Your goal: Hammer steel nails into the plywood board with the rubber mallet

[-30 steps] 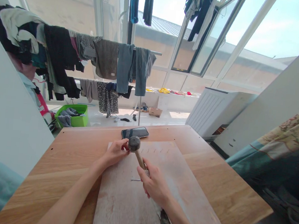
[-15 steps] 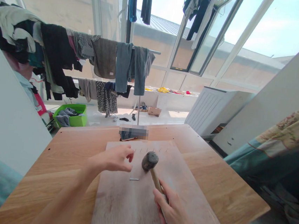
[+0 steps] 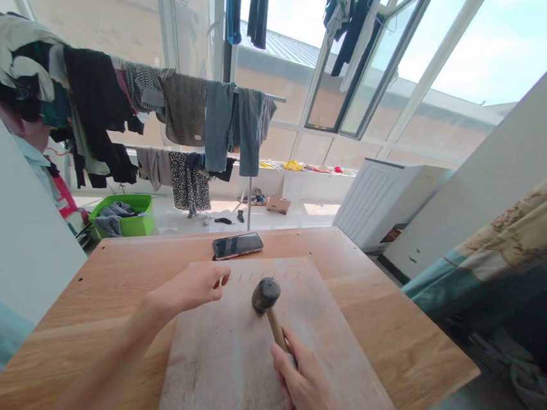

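Observation:
My right hand [image 3: 303, 375] is wrapped round the wooden handle of a mallet with a dark head [image 3: 265, 295]. The mallet's head is over the middle of a pale wooden board [image 3: 219, 367], close to its surface. A row of several thin nails [image 3: 274, 275] stands up along the board's far part, beyond the mallet. My left hand [image 3: 200, 286] is closed, with fingers curled, above the board's left edge near the left end of that row. A loose nail no longer shows on the board; the curled fingers appear to hold it, though they hide it.
The board lies on a wooden table [image 3: 115, 293]. A phone [image 3: 238, 245] lies at the far side, just beyond the board. Past the table are a drying rack with clothes [image 3: 183, 109], a green basin [image 3: 136, 223] and a white cabinet [image 3: 371, 198]. A curtain [image 3: 503, 233] hangs at the right.
My left hand has closed and drawn back left from the spot where a loose nail lay; that nail is gone from the board. My right hand keeps the mallet in nearly the same place.

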A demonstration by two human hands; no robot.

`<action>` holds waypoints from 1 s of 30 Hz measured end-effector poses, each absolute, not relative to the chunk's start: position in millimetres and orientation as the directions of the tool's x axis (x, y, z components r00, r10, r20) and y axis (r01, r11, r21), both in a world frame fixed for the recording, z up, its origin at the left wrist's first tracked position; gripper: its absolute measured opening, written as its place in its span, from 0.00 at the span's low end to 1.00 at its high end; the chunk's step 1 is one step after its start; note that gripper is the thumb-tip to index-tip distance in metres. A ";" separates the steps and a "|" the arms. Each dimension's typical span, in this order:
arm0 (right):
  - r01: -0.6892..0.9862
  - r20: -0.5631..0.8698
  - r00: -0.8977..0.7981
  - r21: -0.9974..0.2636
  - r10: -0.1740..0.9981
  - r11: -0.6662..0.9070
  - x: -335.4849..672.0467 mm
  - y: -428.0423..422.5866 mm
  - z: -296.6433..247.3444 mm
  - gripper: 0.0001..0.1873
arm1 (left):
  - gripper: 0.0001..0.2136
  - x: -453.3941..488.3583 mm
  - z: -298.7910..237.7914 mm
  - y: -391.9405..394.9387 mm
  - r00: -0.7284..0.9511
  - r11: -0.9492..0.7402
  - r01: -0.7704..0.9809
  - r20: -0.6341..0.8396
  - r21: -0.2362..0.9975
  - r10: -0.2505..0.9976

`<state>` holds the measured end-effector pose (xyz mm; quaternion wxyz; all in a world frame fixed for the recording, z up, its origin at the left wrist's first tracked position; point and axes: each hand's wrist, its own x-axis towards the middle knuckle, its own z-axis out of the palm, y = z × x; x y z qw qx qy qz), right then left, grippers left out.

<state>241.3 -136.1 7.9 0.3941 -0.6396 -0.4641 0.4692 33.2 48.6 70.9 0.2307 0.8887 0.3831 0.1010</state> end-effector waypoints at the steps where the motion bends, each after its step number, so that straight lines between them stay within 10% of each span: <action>1: 0.223 -0.236 0.133 -0.939 0.963 -0.261 241.3 -136.0 6.9 0.29 | 0.07 26.8 70.5 54.3 0.662 -0.579 0.643 0.016 0.501 0.749; 19: 0.243 -0.217 0.144 -0.938 0.966 -0.247 241.0 -136.6 4.0 0.28 | 0.08 19.8 58.1 69.4 0.657 -0.608 0.638 0.079 0.473 0.750; 30: 0.241 -0.217 0.140 -0.939 0.966 -0.245 242.4 -135.8 5.0 0.26 | 0.09 17.0 11.1 90.5 0.636 -0.456 0.358 0.145 0.814 0.758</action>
